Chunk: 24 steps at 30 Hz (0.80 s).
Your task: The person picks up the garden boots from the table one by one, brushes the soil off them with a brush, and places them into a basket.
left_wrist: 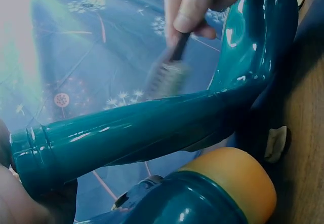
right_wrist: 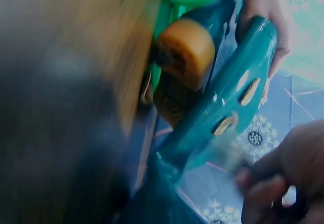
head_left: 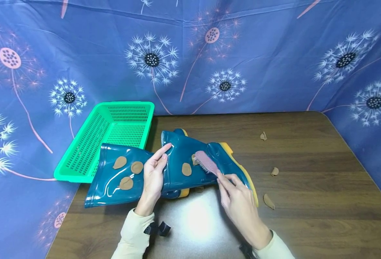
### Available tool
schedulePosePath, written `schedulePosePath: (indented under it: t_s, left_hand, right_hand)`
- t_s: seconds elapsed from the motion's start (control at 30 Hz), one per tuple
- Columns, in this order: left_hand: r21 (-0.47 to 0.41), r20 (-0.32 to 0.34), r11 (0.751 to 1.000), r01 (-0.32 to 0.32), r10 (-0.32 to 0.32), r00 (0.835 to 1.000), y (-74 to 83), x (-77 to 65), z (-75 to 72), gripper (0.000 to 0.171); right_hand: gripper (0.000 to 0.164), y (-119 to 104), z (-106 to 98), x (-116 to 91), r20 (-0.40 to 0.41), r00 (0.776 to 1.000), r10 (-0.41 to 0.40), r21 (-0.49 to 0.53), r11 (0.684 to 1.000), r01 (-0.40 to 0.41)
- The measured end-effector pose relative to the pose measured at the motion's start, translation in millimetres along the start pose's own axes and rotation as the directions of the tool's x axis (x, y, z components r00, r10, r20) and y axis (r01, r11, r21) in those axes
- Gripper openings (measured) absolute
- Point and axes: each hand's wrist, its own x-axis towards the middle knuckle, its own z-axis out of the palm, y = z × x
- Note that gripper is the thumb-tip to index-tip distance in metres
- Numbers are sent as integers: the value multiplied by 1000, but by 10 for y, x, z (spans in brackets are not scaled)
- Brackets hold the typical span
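boot [head_left: 198, 178] held across the other boot [head_left: 136, 192], over the table [head_left: 300, 144]; left hand [head_left: 153, 176] grips its top end, likely for steadiness; right hand [head_left: 239, 201] clamped on brush [head_left: 206, 162] beside brown patch [head_left: 186, 169].

Right hand [right_wrist: 288, 168] gripping blurred brush [right_wrist: 229, 152], teal boot [right_wrist: 206, 116] with two tan patches [right_wrist: 249, 92], left hand [right_wrist: 271, 11] at its cuff

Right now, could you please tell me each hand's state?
Left hand: holding one teal boot by its top end.
Right hand: holding the pink brush over that boot.
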Motion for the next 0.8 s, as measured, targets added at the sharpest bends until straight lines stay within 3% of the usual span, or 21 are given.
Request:
schedulePosePath:
  t_s: [0.07, 0.2, 0.37, 0.53, 0.7, 0.8]
  left_hand:
    - [5, 2, 1000, -1, 1, 1000, -4, -6, 2, 46]
    - [9, -4, 1000, -10, 10, 1000, 14, -16, 3, 45]
    - [19, 10, 1000, -17, 17, 1000, 15, -15, 4, 46]
    - [5, -2, 1000, -19, 19, 1000, 25, -18, 0, 45]
    - [11, 7, 1000, -24, 24, 1000, 24, -16, -2, 45]
    - [15, 9, 999, -40, 40, 999, 35, -24, 0, 45]
  right_hand:
    - [31, 7, -4, 1, -15, 1000, 18, -29, 999, -18]
    - [35, -18, -17, -2, -7, 1000, -12, 52, 999, 13]
    - [32, -46, -22, 15, -40, 999, 2, -31, 1000, -3]
    - [34, -54, -19, 33, -18, 1000, 9, 66, 998, -8]
    - [29, -51, -11, 51, -20, 999, 42, 10, 999, -42]
    - [31, -51, -15, 50, -15, 999, 39, 76, 996, -37]
